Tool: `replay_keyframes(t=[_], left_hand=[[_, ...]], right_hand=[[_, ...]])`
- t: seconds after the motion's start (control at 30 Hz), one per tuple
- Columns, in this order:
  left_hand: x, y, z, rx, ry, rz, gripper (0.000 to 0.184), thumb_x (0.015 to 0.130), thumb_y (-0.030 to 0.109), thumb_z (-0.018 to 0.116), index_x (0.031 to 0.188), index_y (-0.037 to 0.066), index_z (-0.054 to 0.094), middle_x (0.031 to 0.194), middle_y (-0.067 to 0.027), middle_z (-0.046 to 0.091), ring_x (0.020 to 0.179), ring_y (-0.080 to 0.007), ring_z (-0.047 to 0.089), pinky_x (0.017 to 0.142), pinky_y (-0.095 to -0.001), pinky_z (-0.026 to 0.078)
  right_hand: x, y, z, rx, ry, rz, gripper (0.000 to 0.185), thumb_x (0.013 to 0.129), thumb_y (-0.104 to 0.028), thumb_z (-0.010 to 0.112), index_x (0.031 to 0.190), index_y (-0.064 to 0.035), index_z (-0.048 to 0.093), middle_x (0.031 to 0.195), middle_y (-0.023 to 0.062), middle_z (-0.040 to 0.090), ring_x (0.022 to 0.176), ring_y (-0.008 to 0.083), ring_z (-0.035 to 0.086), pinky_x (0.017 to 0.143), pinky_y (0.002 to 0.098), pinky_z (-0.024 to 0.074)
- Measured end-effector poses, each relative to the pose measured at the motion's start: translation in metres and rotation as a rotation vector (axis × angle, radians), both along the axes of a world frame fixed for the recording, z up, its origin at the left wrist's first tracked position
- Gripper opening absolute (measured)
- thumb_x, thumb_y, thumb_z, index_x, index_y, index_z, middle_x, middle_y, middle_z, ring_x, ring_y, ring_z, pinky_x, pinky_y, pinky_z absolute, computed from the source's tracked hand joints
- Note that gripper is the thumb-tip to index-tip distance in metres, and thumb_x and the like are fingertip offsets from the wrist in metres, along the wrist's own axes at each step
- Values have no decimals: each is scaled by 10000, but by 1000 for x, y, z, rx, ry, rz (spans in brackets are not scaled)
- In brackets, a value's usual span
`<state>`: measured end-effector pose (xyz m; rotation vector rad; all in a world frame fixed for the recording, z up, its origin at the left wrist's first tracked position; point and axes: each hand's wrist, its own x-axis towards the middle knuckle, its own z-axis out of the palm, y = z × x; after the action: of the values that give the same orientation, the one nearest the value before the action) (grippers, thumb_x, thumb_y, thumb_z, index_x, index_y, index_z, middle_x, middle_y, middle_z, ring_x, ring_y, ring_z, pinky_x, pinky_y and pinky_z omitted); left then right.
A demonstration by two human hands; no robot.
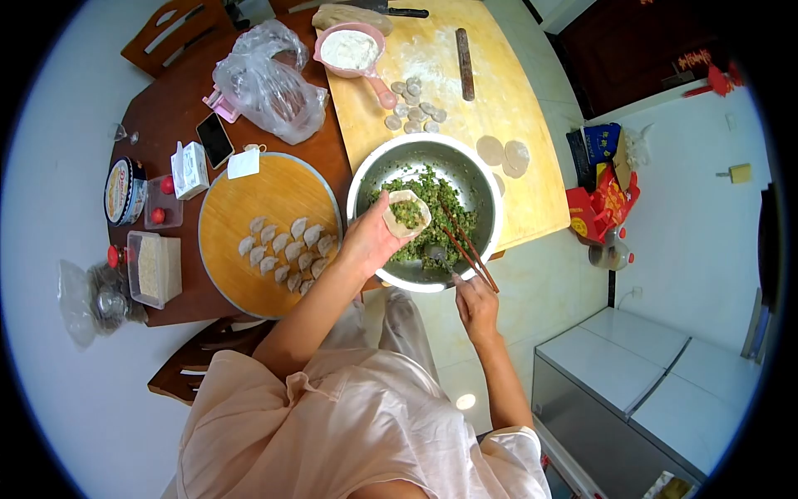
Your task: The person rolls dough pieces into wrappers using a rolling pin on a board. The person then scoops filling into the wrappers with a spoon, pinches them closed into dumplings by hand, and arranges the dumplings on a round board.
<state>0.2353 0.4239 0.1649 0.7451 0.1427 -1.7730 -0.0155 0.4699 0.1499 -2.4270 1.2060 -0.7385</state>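
My left hand [371, 237] holds a round dumpling wrapper [407, 214] with a mound of green filling on it, above the near left part of a steel bowl [359, 179]. Chopped green filling [428, 179] covers much of the bowl's bottom. At the bowl's near right rim, my right hand [476, 309] is closed around the handle of a spoon [435, 252], whose head sits in the filling. A pair of chopsticks [467, 247] leans across the rim, close to my right fingers; their ends lie just above that hand.
Left, a round wooden board [220, 208] carries several folded dumplings [291, 249]. Behind the bowl, a floured board [424, 50] holds dough pieces [414, 108], flat wrappers [515, 156], a rolling pin [465, 65] and a pink flour scoop [386, 93]. A plastic bag [278, 83] and phone [214, 140] lie left.
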Motion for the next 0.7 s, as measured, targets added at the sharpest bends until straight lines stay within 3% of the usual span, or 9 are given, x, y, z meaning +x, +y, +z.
replay_keyframes(t=[0.13, 0.27, 0.7], left_hand=[[2, 2, -10, -36, -77, 44, 482, 992, 352, 456, 1318, 0, 408, 1325, -137, 496, 1250, -264, 469, 1080, -420, 361], [-1, 0, -13, -31, -35, 16, 455, 998, 333, 447, 1309, 1, 422, 1312, -133, 507, 1237, -258, 479, 1075, -416, 363], [6, -7, -9, 0, 10, 51, 449, 1010, 339, 409, 1302, -3, 428, 1307, -137, 514, 1226, -264, 490, 1072, -416, 377]], right_hand=[[7, 7, 11, -76, -133, -163, 361, 672, 103, 645, 1014, -9, 677, 653, 75, 503, 579, 215, 521, 539, 328, 437], [23, 4, 33, -156, -256, -136, 384, 680, 119, 635, 1045, 5, 672, 679, 87, 534, 575, 217, 514, 525, 324, 421], [15, 21, 6, -52, -146, -116, 380, 695, 91, 655, 1062, -9, 657, 702, 94, 530, 593, 241, 525, 527, 335, 425]])
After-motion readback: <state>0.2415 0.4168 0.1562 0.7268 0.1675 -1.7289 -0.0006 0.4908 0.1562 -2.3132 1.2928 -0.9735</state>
